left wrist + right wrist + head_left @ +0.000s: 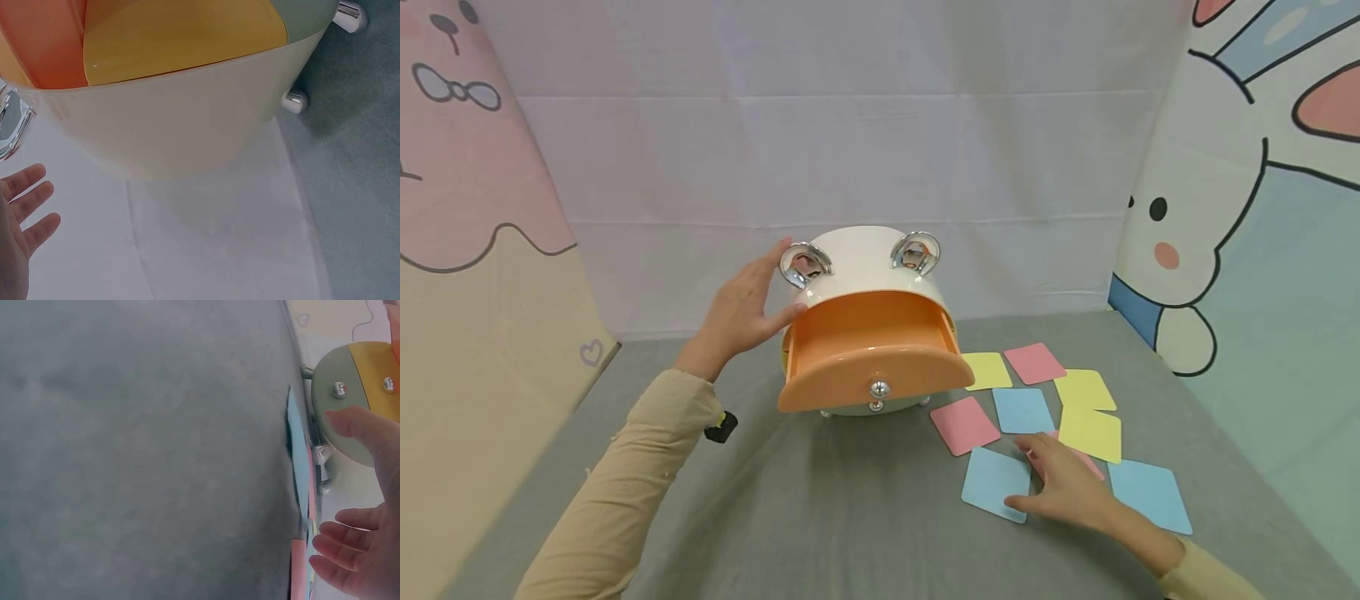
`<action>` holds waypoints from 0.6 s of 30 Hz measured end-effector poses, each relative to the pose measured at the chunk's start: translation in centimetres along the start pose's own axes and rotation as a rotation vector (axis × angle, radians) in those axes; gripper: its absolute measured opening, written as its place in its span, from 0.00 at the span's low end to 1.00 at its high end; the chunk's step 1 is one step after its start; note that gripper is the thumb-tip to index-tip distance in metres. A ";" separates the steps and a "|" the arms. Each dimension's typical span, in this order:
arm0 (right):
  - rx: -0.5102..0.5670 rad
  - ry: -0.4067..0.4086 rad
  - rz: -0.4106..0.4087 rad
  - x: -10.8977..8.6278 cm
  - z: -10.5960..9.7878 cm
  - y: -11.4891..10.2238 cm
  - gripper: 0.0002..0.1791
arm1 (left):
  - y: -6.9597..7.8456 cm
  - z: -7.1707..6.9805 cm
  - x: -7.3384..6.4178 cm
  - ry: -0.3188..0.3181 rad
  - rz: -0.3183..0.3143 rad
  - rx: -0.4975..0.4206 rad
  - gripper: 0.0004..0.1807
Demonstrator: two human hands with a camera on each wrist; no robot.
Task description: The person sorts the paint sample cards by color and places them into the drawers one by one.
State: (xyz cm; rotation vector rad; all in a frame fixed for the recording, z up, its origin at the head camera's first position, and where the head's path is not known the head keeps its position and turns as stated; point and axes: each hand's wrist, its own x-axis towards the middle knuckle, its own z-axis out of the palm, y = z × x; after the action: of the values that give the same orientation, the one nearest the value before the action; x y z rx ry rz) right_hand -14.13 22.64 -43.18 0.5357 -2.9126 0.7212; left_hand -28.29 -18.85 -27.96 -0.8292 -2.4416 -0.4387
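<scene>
A white rounded drawer box (865, 258) with two chrome ear-like rings stands mid-table. Its orange drawer (842, 379) is pulled out and looks bare inside. My left hand (741, 304) is at the box's left side, fingertips by the left chrome ring (806, 265), thumb by the upper edge of the drawer opening. Its fingers are spread in the left wrist view. To the right, my right hand (1063, 487) reaches over the paper cards, thumb overlapping a blue card (988, 483), fingers over a pink card (1088, 465). Its fingers are relaxed and apart, holding nothing.
Several pink, yellow and blue square cards lie right of the box, such as a yellow card (1090, 433) and a blue card (1150, 496). Below the orange drawer are a yellow drawer (378, 378) and a grey-green drawer (331, 372). Cartoon-printed cloths hang at both sides.
</scene>
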 end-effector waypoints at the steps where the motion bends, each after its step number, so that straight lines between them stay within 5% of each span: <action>1: -0.013 -0.011 -0.003 -0.1 0.1 0.1 0.42 | 0.0 0.0 0.0 -0.001 -0.002 -0.001 0.46; 18: -0.090 -0.103 -0.017 -1.0 0.8 0.3 0.44 | 0.0 0.0 -0.1 -0.008 -0.016 -0.011 0.46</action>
State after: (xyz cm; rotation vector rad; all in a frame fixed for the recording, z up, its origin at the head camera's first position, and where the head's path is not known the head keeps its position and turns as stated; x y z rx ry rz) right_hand -13.30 22.81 -44.20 0.6042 -3.0135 0.5732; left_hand -28.22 -18.85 -28.01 -0.8183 -2.4572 -0.4564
